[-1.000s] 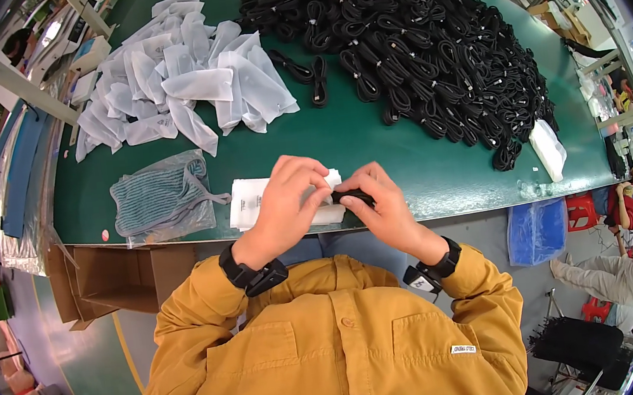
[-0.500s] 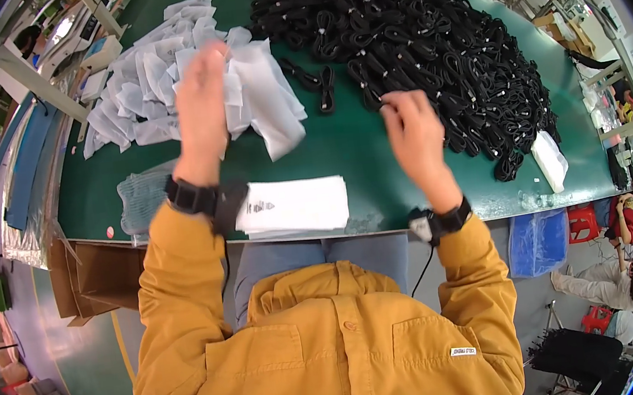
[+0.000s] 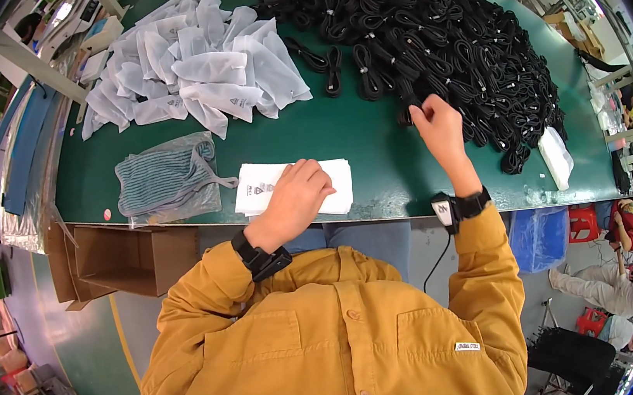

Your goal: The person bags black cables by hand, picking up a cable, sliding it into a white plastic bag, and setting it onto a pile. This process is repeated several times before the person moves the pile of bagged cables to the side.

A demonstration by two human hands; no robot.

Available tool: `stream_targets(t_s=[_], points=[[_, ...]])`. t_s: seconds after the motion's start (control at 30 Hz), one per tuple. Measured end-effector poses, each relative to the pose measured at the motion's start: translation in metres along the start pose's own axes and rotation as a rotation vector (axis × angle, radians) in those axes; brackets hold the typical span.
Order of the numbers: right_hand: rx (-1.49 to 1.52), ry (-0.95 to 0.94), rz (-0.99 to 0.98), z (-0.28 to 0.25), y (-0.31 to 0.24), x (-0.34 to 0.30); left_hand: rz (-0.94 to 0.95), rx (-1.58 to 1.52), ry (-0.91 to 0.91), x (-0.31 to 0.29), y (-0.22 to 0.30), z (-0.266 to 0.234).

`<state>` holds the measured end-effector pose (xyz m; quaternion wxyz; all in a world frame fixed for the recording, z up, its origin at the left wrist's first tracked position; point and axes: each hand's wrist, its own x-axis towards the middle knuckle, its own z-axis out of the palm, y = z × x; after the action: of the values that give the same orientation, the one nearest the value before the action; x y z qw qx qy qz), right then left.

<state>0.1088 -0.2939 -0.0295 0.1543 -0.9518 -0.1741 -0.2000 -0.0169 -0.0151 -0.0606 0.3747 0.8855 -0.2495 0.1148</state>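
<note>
Having left the frosted pouches (image 3: 212, 73), the left hand (image 3: 295, 201) rests on the white bag stack (image 3: 340, 183), fingers bent close together, any pinch hidden. The right hand (image 3: 442, 128) stays by the cable pile (image 3: 443, 42), fingertips at a black coil (image 3: 403, 116), grip unclear; both are at hand.

Head-worn fisheye, looking down, near green table (image 3: 374, 156); rim seemingly blurred.

The left hand (image 3: 297, 200) lies over a stack of white bags (image 3: 341, 184) by the near edge of the bench (image 3: 356, 134). The right hand (image 3: 439, 125) is at the near side of heaped black cables (image 3: 431, 40); frosted pouches (image 3: 212, 70) lie toward the left edge.
</note>
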Motion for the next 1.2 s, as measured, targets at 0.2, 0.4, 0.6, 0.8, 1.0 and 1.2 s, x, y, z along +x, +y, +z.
stream_targets(t_s=[0.2,0.4,0.6,0.8,1.0,1.2], points=[[1.167,-0.351,0.496,-0.047,-0.037,-0.058,-0.017,-0.046,0.086,-0.003,-0.004,0.005],[0.928,-0.405,0.067,-0.041,-0.065,-0.100,-0.342,-0.320,0.031,0.000,0.002,-0.004],[0.619,-0.375,-0.206,-0.041,-0.073,-0.098,-0.335,-0.412,0.075,0.000,0.005,-0.004],[1.256,-0.785,0.596,-0.042,-0.069,-0.083,0.130,-0.227,0.065,0.006,0.008,-0.013],[1.263,-0.934,0.626,-0.039,-0.079,-0.075,0.257,-0.168,0.013,0.016,0.020,-0.021],[0.774,-0.177,-0.289,-0.038,-0.114,-0.054,0.041,-0.328,0.123,0.033,0.022,-0.032]])
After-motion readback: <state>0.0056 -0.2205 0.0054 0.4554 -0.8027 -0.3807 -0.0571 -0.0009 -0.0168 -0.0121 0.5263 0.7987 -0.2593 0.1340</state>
